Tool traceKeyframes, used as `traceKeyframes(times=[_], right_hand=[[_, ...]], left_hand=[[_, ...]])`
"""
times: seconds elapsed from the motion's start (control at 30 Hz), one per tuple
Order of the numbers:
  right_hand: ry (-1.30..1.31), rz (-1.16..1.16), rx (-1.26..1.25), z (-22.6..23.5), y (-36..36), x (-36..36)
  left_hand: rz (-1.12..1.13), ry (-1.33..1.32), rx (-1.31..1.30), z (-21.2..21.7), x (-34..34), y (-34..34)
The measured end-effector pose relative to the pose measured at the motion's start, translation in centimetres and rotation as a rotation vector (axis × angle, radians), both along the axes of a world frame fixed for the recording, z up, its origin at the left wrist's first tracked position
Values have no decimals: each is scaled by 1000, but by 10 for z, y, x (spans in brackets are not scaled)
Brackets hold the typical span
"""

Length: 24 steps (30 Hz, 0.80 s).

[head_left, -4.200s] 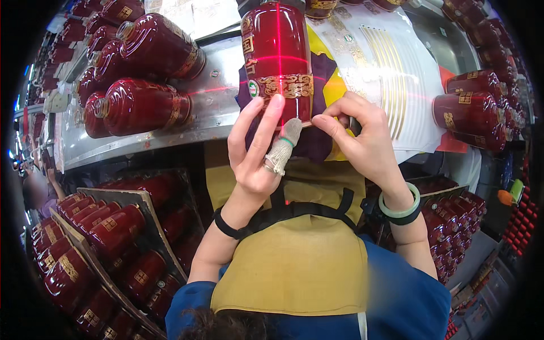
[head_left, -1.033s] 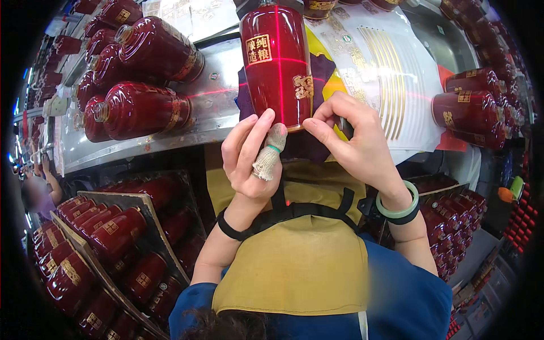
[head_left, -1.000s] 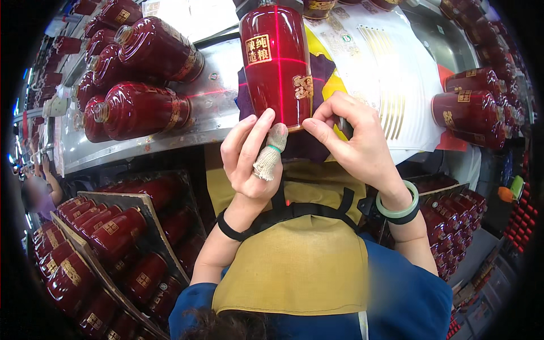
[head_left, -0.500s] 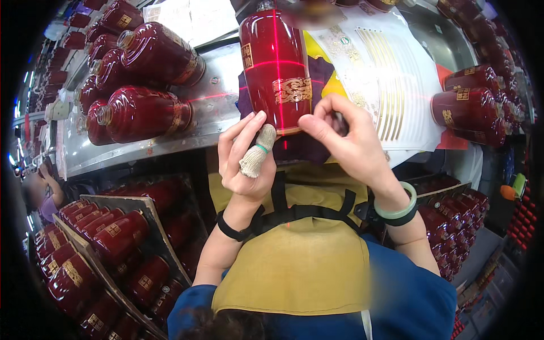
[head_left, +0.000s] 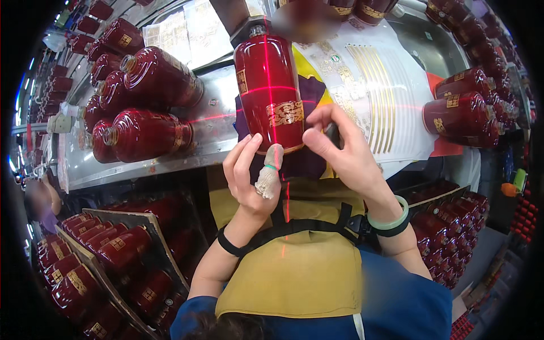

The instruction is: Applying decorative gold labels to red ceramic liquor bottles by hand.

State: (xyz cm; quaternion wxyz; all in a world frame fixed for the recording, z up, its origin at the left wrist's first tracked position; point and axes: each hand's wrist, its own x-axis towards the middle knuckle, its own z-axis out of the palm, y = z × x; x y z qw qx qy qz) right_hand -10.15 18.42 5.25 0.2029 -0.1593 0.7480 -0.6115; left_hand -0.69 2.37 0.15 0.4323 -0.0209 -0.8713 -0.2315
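Observation:
A dark red glass bottle (head_left: pixel 258 73) with gold decoration lies on its side on a purple cloth (head_left: pixel 314 93), its neck pointing away from me. My left hand (head_left: pixel 252 178) grips its near base. Fingertips rest at the left edge and the thumb, in a knitted finger cover (head_left: pixel 268 180) with a green band, sits at the bottom. Beside the base on the right, my right hand (head_left: pixel 348 150) has bent fingers and its thumb held slightly apart, holding nothing I can see. Something dark behind those fingers cannot be made out. Red laser lines cross the bottle.
White sheets with gold strips (head_left: pixel 377 96) lie right of the bottle. Several red bottles (head_left: pixel 150 136) lie on the metal bench (head_left: pixel 209 130) at left, and more bottles (head_left: pixel 462 119) at right. Below the bench, a wooden-sided rack (head_left: pixel 153 238) holds bottles. Another person's arm (head_left: pixel 52 195) shows far left.
The bottle and both hands appear lower in the picture, as does the bench, so my view has shifted. My right thumb has come away from the bottle's base edge.

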Motion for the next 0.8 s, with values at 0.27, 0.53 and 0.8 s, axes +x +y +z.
traceKeyframes(times=[0.27, 0.53, 0.8], right_hand=[[-11, -118, -249, 2, 8, 2], [180, -279, -57, -12, 14, 3], [251, -123, -19, 4, -18, 29]], left_hand=[[13, -143, 62, -3, 9, 7], [0, -124, 62, 1, 9, 2], [-54, -208, -159, 17, -19, -14]])
